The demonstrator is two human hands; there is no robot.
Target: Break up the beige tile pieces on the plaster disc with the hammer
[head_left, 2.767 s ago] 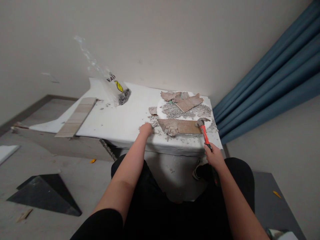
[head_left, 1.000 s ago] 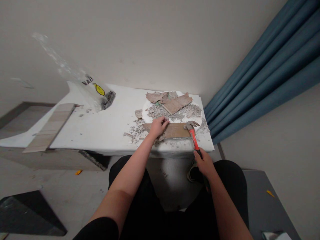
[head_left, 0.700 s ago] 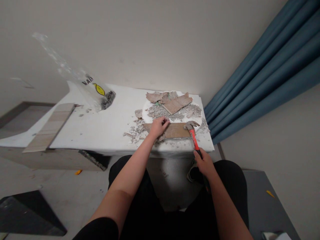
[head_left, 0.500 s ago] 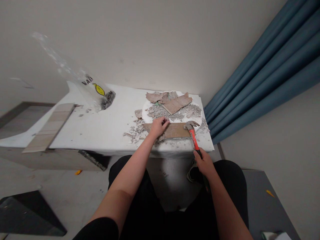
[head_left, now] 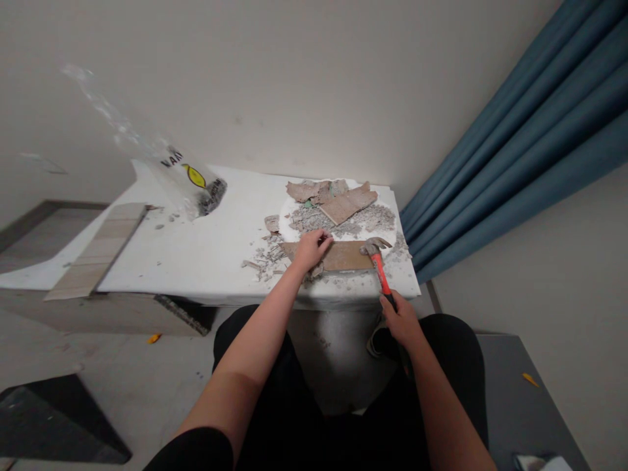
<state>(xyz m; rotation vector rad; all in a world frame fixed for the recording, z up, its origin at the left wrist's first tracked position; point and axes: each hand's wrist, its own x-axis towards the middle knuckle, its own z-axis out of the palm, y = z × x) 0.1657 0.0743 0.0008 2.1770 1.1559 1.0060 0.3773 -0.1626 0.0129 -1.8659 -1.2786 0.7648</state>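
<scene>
A narrow brown board [head_left: 347, 256] lies flat near the table's front edge, its left end broken and flaky. Across it rests my left hand [head_left: 311, 250], fingers bent at the board's far edge and thumb on top, closed loosely on it; the fingertips are partly hidden. My right hand [head_left: 402, 318] is wrapped round the black grip of a claw hammer [head_left: 379, 268] with a red shaft. The hammer's metal head touches or sits just over the board's right end. Behind the board, grey crumbled rubble [head_left: 366, 220] and broken brown sheet pieces [head_left: 349, 201] are heaped on a white surface.
A clear plastic bag [head_left: 179, 180] with dark contents stands at the back left of the white-covered table [head_left: 210, 255]. A wood-patterned plank [head_left: 101, 248] overhangs the left front edge. Blue curtains [head_left: 500, 124] hang at the right. A dark angular object [head_left: 61, 418] lies on the floor.
</scene>
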